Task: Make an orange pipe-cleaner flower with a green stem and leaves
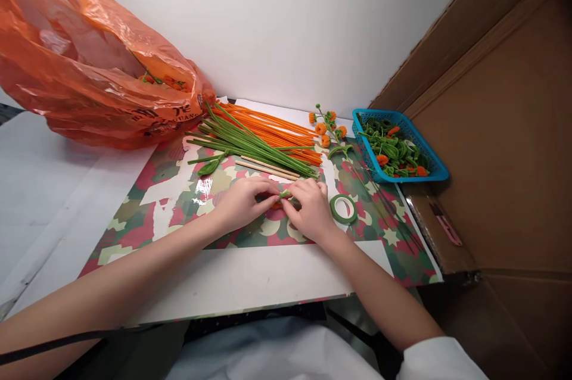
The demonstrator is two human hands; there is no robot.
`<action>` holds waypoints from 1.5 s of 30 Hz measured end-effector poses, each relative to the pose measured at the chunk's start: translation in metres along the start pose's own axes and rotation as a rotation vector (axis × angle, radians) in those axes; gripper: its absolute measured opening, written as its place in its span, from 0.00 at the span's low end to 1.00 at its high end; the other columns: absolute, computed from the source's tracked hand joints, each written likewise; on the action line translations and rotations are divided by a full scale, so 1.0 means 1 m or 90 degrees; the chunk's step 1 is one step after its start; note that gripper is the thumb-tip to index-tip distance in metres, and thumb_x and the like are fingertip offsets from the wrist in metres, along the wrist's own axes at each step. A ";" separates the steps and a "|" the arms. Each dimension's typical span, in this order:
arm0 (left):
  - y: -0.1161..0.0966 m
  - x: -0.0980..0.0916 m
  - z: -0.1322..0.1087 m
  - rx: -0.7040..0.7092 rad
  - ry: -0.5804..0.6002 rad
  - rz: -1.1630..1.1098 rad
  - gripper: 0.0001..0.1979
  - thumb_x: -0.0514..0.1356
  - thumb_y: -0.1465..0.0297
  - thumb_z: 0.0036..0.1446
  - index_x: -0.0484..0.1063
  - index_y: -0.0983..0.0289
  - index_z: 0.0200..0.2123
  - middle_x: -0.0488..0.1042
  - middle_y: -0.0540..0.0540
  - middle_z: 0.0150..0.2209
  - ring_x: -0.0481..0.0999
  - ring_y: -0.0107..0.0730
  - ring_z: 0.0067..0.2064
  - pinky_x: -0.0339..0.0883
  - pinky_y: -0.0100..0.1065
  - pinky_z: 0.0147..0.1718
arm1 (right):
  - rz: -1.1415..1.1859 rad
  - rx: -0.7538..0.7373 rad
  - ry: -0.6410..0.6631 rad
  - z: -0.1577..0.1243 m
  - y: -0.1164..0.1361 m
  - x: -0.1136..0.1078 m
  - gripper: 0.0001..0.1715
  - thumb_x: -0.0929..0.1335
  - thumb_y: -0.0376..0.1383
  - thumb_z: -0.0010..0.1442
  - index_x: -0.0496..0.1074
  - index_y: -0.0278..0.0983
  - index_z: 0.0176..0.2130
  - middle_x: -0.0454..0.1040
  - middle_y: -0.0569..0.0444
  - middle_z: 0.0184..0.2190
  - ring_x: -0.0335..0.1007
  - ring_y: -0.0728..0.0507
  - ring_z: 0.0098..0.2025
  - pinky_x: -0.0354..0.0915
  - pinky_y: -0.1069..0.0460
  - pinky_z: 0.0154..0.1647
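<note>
My left hand [247,201] and my right hand [314,208] meet over the camouflage-patterned mat, fingertips nearly touching. Between them they pinch a small green fuzzy piece [285,194], with a bit of orange showing below; its full shape is hidden by the fingers. A roll of green tape [353,209] lies just right of my right hand. Beyond my hands are two thin wooden sticks [267,170], a bundle of green pipe cleaners [259,145] and a bundle of orange pipe cleaners [268,122]. A green pipe-cleaner leaf [211,166] lies at their left.
An orange plastic bag [98,70] stands at the back left. At the right are a finished orange flower spray [329,125], a blue basket [379,174] of green and orange pieces, and a pink cutter [448,228] on a cardboard box. Cardboard [504,130] walls the right side.
</note>
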State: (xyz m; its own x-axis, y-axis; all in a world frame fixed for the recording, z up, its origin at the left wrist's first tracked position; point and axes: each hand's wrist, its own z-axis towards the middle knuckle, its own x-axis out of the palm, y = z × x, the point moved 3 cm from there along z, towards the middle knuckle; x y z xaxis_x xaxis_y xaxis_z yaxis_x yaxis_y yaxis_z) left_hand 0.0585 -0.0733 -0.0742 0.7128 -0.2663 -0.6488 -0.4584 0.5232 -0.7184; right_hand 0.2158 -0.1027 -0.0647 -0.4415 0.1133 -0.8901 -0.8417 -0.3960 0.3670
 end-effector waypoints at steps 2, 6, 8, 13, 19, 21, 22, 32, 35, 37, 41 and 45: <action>-0.002 -0.001 0.002 -0.005 0.010 0.004 0.10 0.56 0.67 0.60 0.76 0.62 0.30 0.80 0.55 0.34 0.76 0.35 0.35 0.68 0.33 0.34 | 0.003 0.002 0.006 0.000 -0.001 0.000 0.05 0.67 0.35 0.61 0.71 0.38 0.32 0.77 0.54 0.35 0.65 0.41 0.42 0.50 0.46 0.42; -0.006 -0.004 0.006 -0.017 0.049 0.010 0.10 0.55 0.67 0.59 0.72 0.63 0.28 0.78 0.55 0.34 0.75 0.34 0.33 0.67 0.32 0.33 | -0.006 -0.015 0.027 0.001 -0.002 0.000 0.07 0.66 0.34 0.63 0.70 0.38 0.32 0.76 0.54 0.34 0.64 0.42 0.41 0.49 0.46 0.42; -0.006 -0.004 0.007 -0.017 0.066 0.031 0.10 0.54 0.67 0.59 0.70 0.62 0.28 0.77 0.55 0.33 0.75 0.34 0.33 0.67 0.32 0.32 | -0.021 -0.025 0.028 0.001 -0.003 0.001 0.07 0.66 0.34 0.64 0.70 0.38 0.32 0.77 0.54 0.35 0.64 0.42 0.41 0.49 0.46 0.43; -0.004 0.003 0.005 0.022 0.052 0.093 0.10 0.50 0.68 0.61 0.67 0.62 0.30 0.75 0.55 0.32 0.73 0.36 0.35 0.67 0.34 0.34 | -0.029 -0.026 0.027 0.001 -0.005 0.005 0.07 0.66 0.34 0.64 0.70 0.38 0.32 0.77 0.54 0.35 0.64 0.42 0.42 0.48 0.45 0.44; -0.007 0.004 -0.003 0.083 -0.057 0.174 0.09 0.49 0.73 0.62 0.67 0.62 0.32 0.74 0.55 0.33 0.73 0.34 0.35 0.67 0.34 0.34 | 0.049 0.031 -0.086 -0.002 -0.006 -0.005 0.05 0.67 0.34 0.61 0.71 0.39 0.32 0.77 0.53 0.35 0.66 0.41 0.42 0.53 0.45 0.45; -0.009 0.001 -0.005 0.118 -0.092 0.252 0.10 0.48 0.73 0.63 0.67 0.63 0.32 0.75 0.56 0.34 0.73 0.34 0.34 0.66 0.33 0.32 | 0.143 0.094 -0.154 -0.003 -0.009 -0.013 0.09 0.67 0.37 0.61 0.71 0.38 0.29 0.75 0.52 0.31 0.68 0.42 0.37 0.58 0.47 0.41; -0.011 0.001 -0.006 0.139 -0.104 0.298 0.11 0.48 0.73 0.64 0.68 0.63 0.32 0.75 0.56 0.34 0.73 0.34 0.33 0.66 0.33 0.31 | 0.217 0.143 -0.157 -0.004 -0.011 -0.015 0.13 0.66 0.40 0.61 0.71 0.38 0.27 0.74 0.52 0.27 0.68 0.43 0.33 0.60 0.48 0.37; -0.027 0.006 -0.015 0.279 -0.104 0.471 0.13 0.49 0.75 0.65 0.70 0.63 0.32 0.74 0.56 0.31 0.71 0.34 0.30 0.64 0.35 0.29 | 0.957 0.638 0.406 -0.005 -0.006 0.010 0.33 0.55 0.48 0.69 0.73 0.30 0.29 0.77 0.47 0.20 0.76 0.47 0.21 0.71 0.57 0.22; -0.028 0.007 -0.018 0.300 -0.090 0.492 0.12 0.49 0.74 0.65 0.71 0.63 0.33 0.75 0.56 0.34 0.72 0.34 0.33 0.64 0.35 0.30 | 0.972 0.644 0.331 -0.004 -0.006 0.012 0.24 0.60 0.43 0.68 0.72 0.31 0.29 0.77 0.49 0.20 0.75 0.48 0.20 0.72 0.57 0.22; -0.028 0.008 -0.020 0.316 -0.079 0.507 0.12 0.50 0.73 0.65 0.71 0.63 0.32 0.75 0.56 0.34 0.72 0.34 0.33 0.64 0.35 0.30 | 0.940 0.635 0.284 -0.004 -0.006 0.012 0.17 0.64 0.37 0.66 0.72 0.31 0.28 0.77 0.50 0.20 0.75 0.49 0.19 0.71 0.58 0.21; -0.028 0.010 -0.022 0.305 -0.060 0.460 0.12 0.51 0.73 0.65 0.70 0.62 0.30 0.74 0.54 0.31 0.73 0.33 0.32 0.63 0.34 0.29 | 0.838 0.638 0.223 -0.003 -0.007 0.015 0.11 0.69 0.33 0.60 0.71 0.33 0.26 0.76 0.53 0.18 0.72 0.52 0.18 0.66 0.62 0.17; -0.031 0.013 -0.023 0.327 -0.065 0.472 0.12 0.51 0.77 0.64 0.70 0.63 0.30 0.73 0.53 0.29 0.73 0.31 0.31 0.64 0.34 0.29 | 0.770 0.579 0.174 -0.003 -0.008 0.018 0.11 0.73 0.38 0.54 0.70 0.35 0.26 0.73 0.57 0.16 0.70 0.51 0.17 0.62 0.61 0.13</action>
State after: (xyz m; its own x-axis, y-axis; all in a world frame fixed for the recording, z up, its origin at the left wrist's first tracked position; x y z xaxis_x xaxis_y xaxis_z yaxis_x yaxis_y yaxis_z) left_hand 0.0699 -0.1120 -0.0663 0.3833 0.3432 -0.8575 -0.5428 0.8348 0.0914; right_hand 0.2156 -0.1000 -0.0842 -0.9957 -0.0613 0.0694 0.0233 0.5591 0.8288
